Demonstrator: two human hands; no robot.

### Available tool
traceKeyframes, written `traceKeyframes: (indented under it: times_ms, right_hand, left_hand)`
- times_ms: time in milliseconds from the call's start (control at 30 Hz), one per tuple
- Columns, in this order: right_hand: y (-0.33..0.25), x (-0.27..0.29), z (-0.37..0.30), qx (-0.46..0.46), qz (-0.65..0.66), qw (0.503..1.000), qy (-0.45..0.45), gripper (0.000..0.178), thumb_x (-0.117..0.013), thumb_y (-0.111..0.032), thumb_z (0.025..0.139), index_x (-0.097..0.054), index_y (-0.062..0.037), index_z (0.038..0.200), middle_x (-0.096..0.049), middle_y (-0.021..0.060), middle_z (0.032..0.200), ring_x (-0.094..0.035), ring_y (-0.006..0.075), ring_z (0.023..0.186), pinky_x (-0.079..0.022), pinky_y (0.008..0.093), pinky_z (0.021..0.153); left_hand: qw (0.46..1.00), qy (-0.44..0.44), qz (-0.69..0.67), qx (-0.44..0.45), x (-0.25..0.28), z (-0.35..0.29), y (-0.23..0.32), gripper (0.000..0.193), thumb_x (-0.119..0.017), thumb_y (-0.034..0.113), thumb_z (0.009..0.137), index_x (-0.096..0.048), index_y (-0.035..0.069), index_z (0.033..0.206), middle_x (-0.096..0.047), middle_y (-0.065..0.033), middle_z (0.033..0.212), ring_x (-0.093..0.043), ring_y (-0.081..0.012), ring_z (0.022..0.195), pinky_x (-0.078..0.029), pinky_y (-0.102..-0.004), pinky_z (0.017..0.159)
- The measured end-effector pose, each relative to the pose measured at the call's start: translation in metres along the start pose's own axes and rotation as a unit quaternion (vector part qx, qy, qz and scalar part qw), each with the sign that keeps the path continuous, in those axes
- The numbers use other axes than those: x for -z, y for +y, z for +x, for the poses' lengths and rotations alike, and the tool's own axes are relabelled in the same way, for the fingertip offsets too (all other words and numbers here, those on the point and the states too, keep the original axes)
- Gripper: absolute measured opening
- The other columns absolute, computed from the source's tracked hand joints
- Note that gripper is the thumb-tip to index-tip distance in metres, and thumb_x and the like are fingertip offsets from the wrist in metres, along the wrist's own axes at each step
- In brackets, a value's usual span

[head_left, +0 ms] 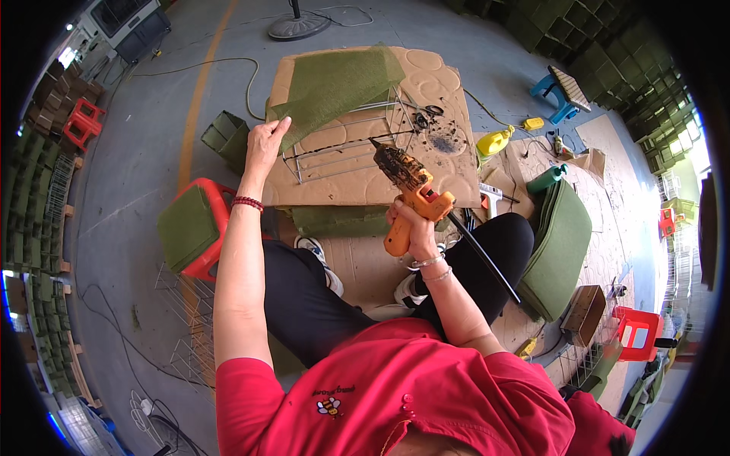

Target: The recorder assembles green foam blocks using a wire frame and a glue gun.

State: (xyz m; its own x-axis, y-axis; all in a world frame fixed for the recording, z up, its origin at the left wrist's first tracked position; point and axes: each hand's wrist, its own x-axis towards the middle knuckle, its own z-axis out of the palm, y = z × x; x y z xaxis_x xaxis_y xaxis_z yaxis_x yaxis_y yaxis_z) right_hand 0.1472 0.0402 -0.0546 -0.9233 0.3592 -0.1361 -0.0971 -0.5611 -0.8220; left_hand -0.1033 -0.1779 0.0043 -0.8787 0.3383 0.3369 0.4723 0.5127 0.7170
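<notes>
My left hand [265, 148] pinches the near left corner of a thin green fabric sheet [334, 83]. The sheet is lifted at that corner and spreads back across the cardboard-topped work surface [449, 171]. In my right hand [418, 234] is an orange hot glue gun [417, 190], its front caked with dark residue and a long black glue stick [487, 258] sticking out of its back. The gun's nozzle points toward a metal wire frame [323, 167], which lies partly under the sheet. A dark line of glue runs along one wire.
Black scissors [427, 115] and dark crumbs lie right of the frame. A yellow bottle [494, 143], a green bottle [546, 178] and stacked green sheets [563, 243] are to the right. On the left, a red stool [214, 262] carries green pieces beside a green box [226, 137].
</notes>
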Motion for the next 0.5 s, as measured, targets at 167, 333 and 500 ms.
traceKeyframes:
  times_ms: [167,333,500]
  right_hand:
    - [0.0018,-0.0024,-0.0009,-0.008,0.001,1.0,-0.002,0.019,-0.064,-0.009,0.082,-0.054,-0.0022,0.096,-0.055,0.0044,0.076,-0.055,0.0156,0.066,-0.045,0.0298,0.063]
    - [-0.0007,-0.0051,0.0007,-0.003,0.015,1.0,-0.002,0.019,-0.064,-0.008,0.081,-0.053,-0.0018,0.095,-0.055,0.0048,0.074,-0.054,0.0156,0.064,-0.045,0.0299,0.062]
    - [0.0,-0.0035,-0.0006,-0.004,0.01,1.0,-0.001,0.018,-0.064,-0.008,0.081,-0.053,-0.0016,0.095,-0.055,0.0051,0.073,-0.054,0.0157,0.063,-0.045,0.0301,0.061]
  left_hand:
    - [1.0,0.002,-0.006,-0.001,-0.0017,0.0011,0.0021,0.053,-0.054,0.041,0.092,-0.038,-0.001,0.066,-0.02,-0.0036,0.061,-0.025,-0.0131,0.056,-0.027,-0.0336,0.051]
    - [1.0,0.002,0.001,-0.001,-0.0036,0.001,0.0071,0.057,-0.053,0.045,0.092,-0.041,-0.005,0.067,-0.026,-0.0119,0.055,-0.028,-0.0178,0.053,-0.031,-0.037,0.051]
    - [1.0,-0.002,-0.005,0.004,-0.0043,0.0013,0.0088,0.055,-0.053,0.044,0.092,-0.047,-0.007,0.071,-0.029,-0.0136,0.055,-0.029,-0.0178,0.053,-0.032,-0.0373,0.052]
